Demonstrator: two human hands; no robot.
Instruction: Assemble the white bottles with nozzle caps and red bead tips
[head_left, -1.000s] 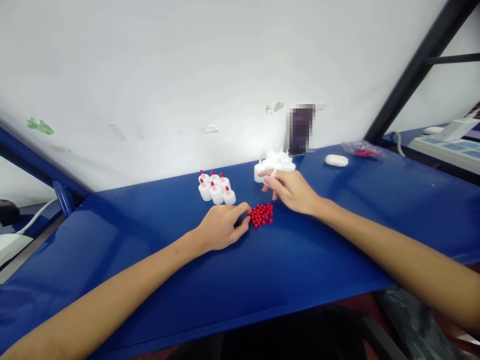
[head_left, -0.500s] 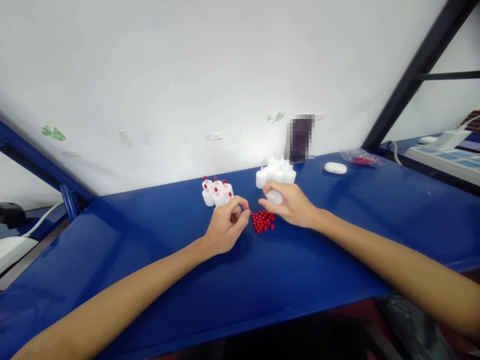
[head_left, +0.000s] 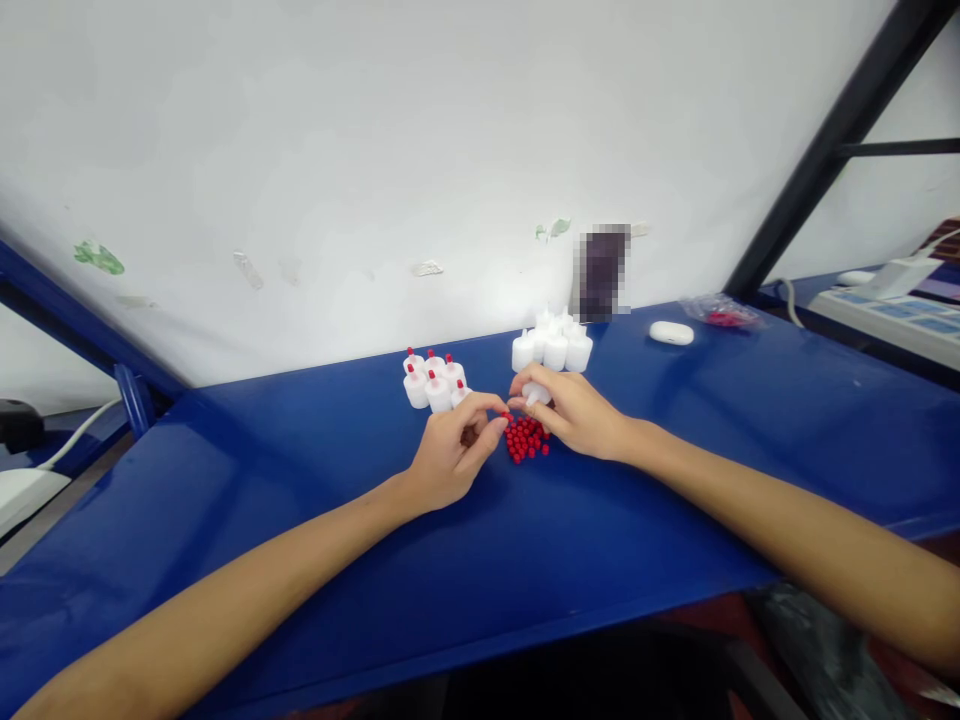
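Note:
My left hand [head_left: 457,447] pinches a small red cap [head_left: 507,415] between thumb and forefinger, at the left edge of a cluster of loose red caps [head_left: 528,440] on the blue table. Just to the right, my right hand [head_left: 571,408] is wrapped round a white dropper bottle [head_left: 535,393], its nozzle tilted toward me and to the left. Behind my left hand stand several white bottles with red caps [head_left: 437,392], partly hidden by it. Several uncapped white bottles [head_left: 553,348] are grouped upright beyond my right hand.
A white oval case [head_left: 671,333] lies on the blue table [head_left: 352,590] at the right, beside a clear bag with red pieces [head_left: 724,312]. A pixelated dark object [head_left: 601,272] leans on the wall. White power strips and cables are at both sides.
My right hand has turned the bottle so its nozzle shows, and has shifted slightly left. My left hand has moved a little right with the red cap, bringing the hands closer.

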